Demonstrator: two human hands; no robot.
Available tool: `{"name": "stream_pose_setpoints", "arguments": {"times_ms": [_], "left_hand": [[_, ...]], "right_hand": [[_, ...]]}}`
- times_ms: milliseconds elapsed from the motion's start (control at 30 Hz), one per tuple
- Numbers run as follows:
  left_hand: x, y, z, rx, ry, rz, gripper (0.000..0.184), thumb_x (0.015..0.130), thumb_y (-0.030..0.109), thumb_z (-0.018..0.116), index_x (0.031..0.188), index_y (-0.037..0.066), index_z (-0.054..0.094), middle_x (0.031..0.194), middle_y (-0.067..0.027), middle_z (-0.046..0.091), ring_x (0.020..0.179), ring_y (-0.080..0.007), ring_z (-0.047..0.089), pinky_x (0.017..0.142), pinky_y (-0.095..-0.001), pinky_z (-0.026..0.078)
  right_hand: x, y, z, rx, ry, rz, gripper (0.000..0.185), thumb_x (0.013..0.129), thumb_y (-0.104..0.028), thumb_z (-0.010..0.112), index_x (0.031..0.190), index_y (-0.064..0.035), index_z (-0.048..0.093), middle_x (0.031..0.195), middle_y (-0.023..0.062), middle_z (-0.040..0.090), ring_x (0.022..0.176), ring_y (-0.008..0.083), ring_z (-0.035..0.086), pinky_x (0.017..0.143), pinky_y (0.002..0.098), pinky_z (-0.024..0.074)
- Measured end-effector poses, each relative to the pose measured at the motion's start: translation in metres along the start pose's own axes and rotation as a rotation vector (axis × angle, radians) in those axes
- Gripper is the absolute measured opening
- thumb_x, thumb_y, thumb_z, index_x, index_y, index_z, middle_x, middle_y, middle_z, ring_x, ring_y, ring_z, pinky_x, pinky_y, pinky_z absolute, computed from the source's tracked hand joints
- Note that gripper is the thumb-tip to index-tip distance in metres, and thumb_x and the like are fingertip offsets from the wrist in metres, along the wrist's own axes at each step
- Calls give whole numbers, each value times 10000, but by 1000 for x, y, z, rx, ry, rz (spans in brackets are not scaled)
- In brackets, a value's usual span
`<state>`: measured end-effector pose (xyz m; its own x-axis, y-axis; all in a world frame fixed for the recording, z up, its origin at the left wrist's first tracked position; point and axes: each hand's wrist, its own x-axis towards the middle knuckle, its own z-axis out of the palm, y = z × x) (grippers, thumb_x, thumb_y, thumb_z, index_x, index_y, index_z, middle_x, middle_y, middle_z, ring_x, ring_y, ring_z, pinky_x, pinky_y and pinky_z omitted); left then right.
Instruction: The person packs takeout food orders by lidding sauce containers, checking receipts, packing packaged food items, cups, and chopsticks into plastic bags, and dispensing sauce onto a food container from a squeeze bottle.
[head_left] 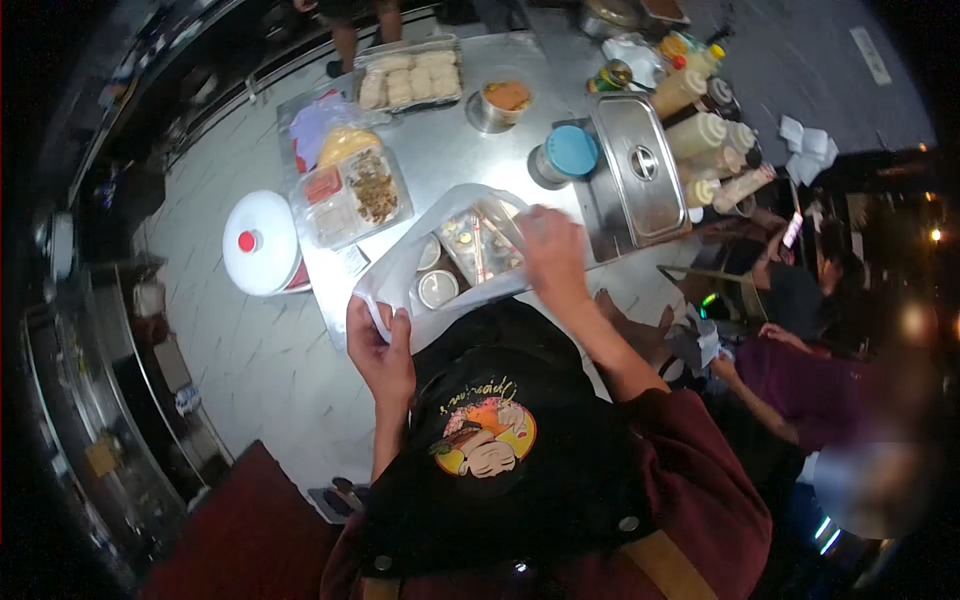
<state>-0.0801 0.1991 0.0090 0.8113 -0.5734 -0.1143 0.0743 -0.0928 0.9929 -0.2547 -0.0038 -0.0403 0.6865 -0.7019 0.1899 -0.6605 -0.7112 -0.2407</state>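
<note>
A white translucent plastic bag [410,245] hangs open at the near edge of the steel table. Inside it lie a clear-lidded food container [462,245], a pair of wrapped chopsticks [478,250] and small round lidded cups [437,288]. The fingers of my left hand [380,345] are closed around the bag's left handle. At the bag's right rim is my right hand [555,260], slightly blurred, with its fingers closed on the plastic.
On the steel table [450,140] are a tray of pale rolls [410,78], a divided food tray [355,195], a bowl of orange food [506,97], a blue-lidded tub [568,153] and a lidded steel pan [640,165]. Squeeze bottles [697,133] stand at right. People sit beyond.
</note>
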Motion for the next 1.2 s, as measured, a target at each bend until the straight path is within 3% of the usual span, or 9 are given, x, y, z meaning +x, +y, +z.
{"name": "stream_pose_setpoints", "arguments": {"times_ms": [100, 200, 300, 567, 633, 700, 833, 1033, 1200], "left_hand": [[-5, 17, 13, 56, 96, -59, 462, 907, -103, 621, 1347, -3, 522, 896, 18, 516, 797, -82, 523, 767, -207, 444], [-16, 11, 20, 105, 193, -43, 477, 904, -100, 641, 1345, 13, 497, 906, -4, 567, 761, -57, 497, 682, -213, 394], [-26, 15, 19, 182, 230, -38, 516, 918, -85, 659, 1380, 17, 453, 986, -64, 659, 815, -86, 569, 725, -216, 434], [-13, 28, 16, 94, 310, -48, 534, 968, 51, 713, 1424, 32, 437, 758, -2, 650, 690, -66, 530, 691, -204, 385], [-8, 43, 16, 337, 304, 29, 701, 932, 80, 757, 1510, 26, 362, 1071, -114, 692, 931, -149, 621, 822, -265, 474], [-5, 90, 30, 804, 352, 239, 820, 895, 110, 802, 1549, 19, 317, 1259, -170, 653, 1112, -216, 635, 927, -329, 510], [-13, 170, 50, 304, 238, 646, 1057, 815, 380, 862, 1589, 12, 244, 1509, -224, 463, 1360, -363, 506, 1063, -499, 464], [-36, 197, 54, 496, 391, 601, 1103, 840, 601, 780, 1623, 136, 158, 1510, -50, 389, 1419, -252, 399, 1032, -427, 494], [-33, 210, 90, -33, 408, 552, 1063, 803, 544, 826, 1592, 141, 239, 1532, -79, 374, 1397, -252, 405, 990, -410, 523]], "right_hand": [[17, 41, -15, 91, 116, 167, 202, 891, -91, 655, 1088, -61, 688, 1193, 167, 638, 1132, 345, 600, 871, 448, 485], [43, 64, -53, 433, -396, 374, 166, 936, -146, 647, 1020, -6, 678, 948, 206, 670, 882, 382, 654, 765, 456, 513], [50, 37, -91, 533, -186, 210, 187, 955, -153, 624, 973, 30, 657, 788, 232, 633, 729, 422, 635, 688, 466, 504], [18, 32, -68, 1207, -87, 331, 186, 1021, -149, 572, 1076, 16, 637, 949, 99, 644, 815, 191, 625, 758, 347, 514], [18, 41, -26, 1710, 146, 582, 206, 1039, -136, 558, 1178, 7, 613, 1018, 70, 648, 862, 157, 621, 814, 319, 524], [7, 65, 27, 1430, 153, 576, 251, 1037, -85, 557, 1272, 5, 561, 1106, 79, 644, 936, 169, 640, 893, 324, 531], [-17, 76, 69, 887, 41, 462, 217, 1001, -46, 580, 1203, 32, 600, 1103, 172, 659, 978, 261, 685, 901, 380, 543], [-44, 87, 117, 304, 61, 135, 482, 884, -66, 713, 1316, 50, 534, 1259, 290, 555, 1143, 451, 575, 945, 491, 499], [-35, 86, 128, 295, -65, 421, 825, 794, -145, 827, 1463, 26, 375, 1252, 285, 556, 1143, 476, 568, 963, 496, 489]]}}
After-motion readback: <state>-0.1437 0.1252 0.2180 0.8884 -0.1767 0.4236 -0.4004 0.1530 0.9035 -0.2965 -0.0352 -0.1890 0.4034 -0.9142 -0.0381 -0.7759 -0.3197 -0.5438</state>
